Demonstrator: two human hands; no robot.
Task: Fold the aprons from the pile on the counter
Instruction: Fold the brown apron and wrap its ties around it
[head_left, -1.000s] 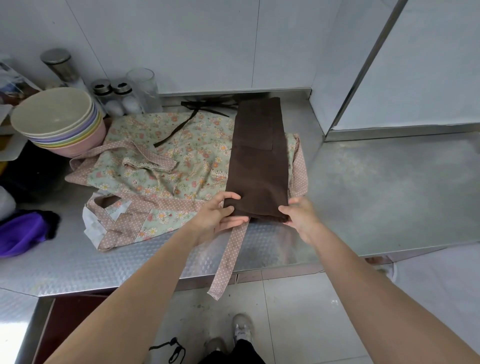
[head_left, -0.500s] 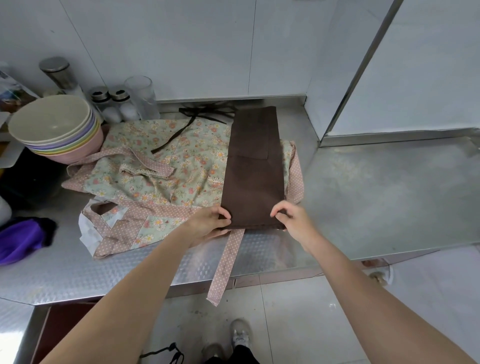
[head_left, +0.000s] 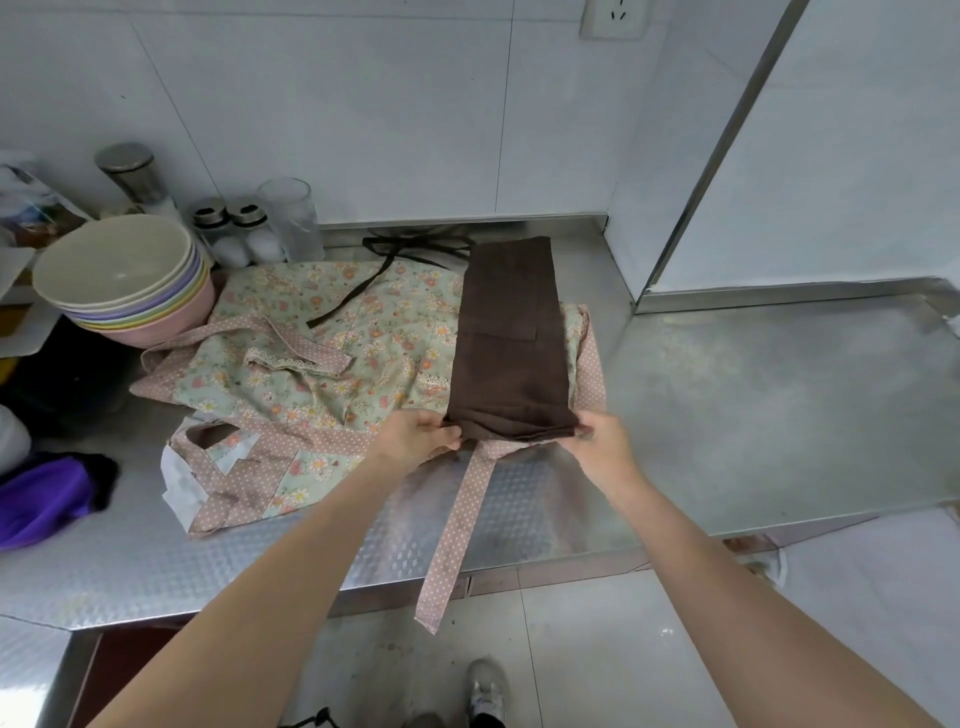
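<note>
Left hand (head_left: 415, 434) pinches the near-left corner of the brown apron (head_left: 511, 343); right hand (head_left: 597, 441) pinches the near-right corner. Both grasping, neither released. We have the brown apron already folded into a long narrow strip running near to far, lying on the right side of the floral apron (head_left: 322, 364); its dark ties (head_left: 395, 249) trail loose at the far end. We judge the lengthwise folds done and the crosswise folds left. Floral apron is still spread flat on the counter (head_left: 753, 415), unfolded, one dotted strap (head_left: 457, 530) hanging off the near edge. Roughly under halfway.
</note>
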